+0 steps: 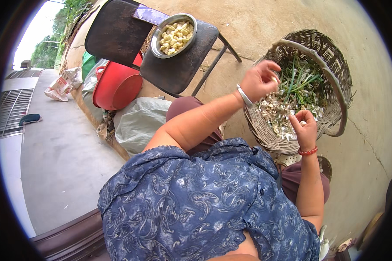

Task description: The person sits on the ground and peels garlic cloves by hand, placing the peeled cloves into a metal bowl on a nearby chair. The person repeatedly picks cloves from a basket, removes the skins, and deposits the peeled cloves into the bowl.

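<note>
My left hand (260, 80), with a silver bangle at its wrist, pinches a small pale garlic clove (274, 79) over the near left side of a wicker basket (335, 76). Above the basket's near edge, my right hand (305, 128) has its fingers curled around a whitish piece, probably garlic (302, 123); a red bead bracelet circles that wrist. Papery garlic skins (274, 112) and green stalks (302, 83) lie inside the basket, under its arched branch handle (330, 70). A steel bowl (154, 44) of peeled garlic cloves (176, 37) rests on a dark folding chair (170, 73).
A red plastic basin (117, 86) leans on its side left of the chair, beside a pale plastic sack (140, 120). A printed bag (64, 83) lies farther left. The basket stands on a cracked concrete floor (366, 143), close to my knees.
</note>
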The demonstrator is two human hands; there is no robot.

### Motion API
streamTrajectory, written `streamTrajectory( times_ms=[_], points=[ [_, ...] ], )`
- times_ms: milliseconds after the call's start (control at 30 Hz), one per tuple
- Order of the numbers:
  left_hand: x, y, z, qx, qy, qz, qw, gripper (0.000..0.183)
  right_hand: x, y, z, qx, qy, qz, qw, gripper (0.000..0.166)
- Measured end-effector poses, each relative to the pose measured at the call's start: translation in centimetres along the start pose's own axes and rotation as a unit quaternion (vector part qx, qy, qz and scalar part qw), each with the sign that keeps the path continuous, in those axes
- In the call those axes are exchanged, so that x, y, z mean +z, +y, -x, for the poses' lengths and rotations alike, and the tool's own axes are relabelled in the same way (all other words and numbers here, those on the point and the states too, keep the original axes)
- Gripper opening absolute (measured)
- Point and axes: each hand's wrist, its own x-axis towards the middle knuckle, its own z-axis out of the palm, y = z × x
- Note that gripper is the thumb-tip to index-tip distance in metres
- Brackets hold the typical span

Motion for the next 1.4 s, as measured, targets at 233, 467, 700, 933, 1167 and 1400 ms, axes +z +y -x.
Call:
streamTrajectory(
  times_ms=[233,467,700,933,1167,1400],
  points=[
    [-15.2,4.1,-3.5,0.168,0.285,-0.361,0.872,0.033,-0.1,-0.6,0.3,-0.059,-0.019,0.057,0.996,0.017],
    [-22.1,3.7,-2.8,0.122,0.393,-0.536,0.737,0.039,0.4,-0.6,0.4,-0.046,-0.035,0.026,0.998,0.016],
    [-3.6,4.1,-0.4,0.138,0.046,-0.328,0.933,0.020,-0.2,0.8,-0.1,0.178,-0.049,-0.319,0.929,0.021],
    [5.0,-0.1,3.5,0.153,-0.103,-0.272,0.944,0.021,-0.4,1.8,0.0,0.173,-0.077,-0.493,0.849,0.031],
    [5.2,-1.2,2.9,0.109,-0.130,-0.258,0.951,0.035,-0.3,0.9,0.2,0.181,-0.107,-0.518,0.829,0.032],
    [4.8,-1.8,2.6,0.139,-0.132,-0.280,0.941,0.026,0.5,0.4,0.0,0.176,-0.121,-0.510,0.833,0.031]
  ],
)
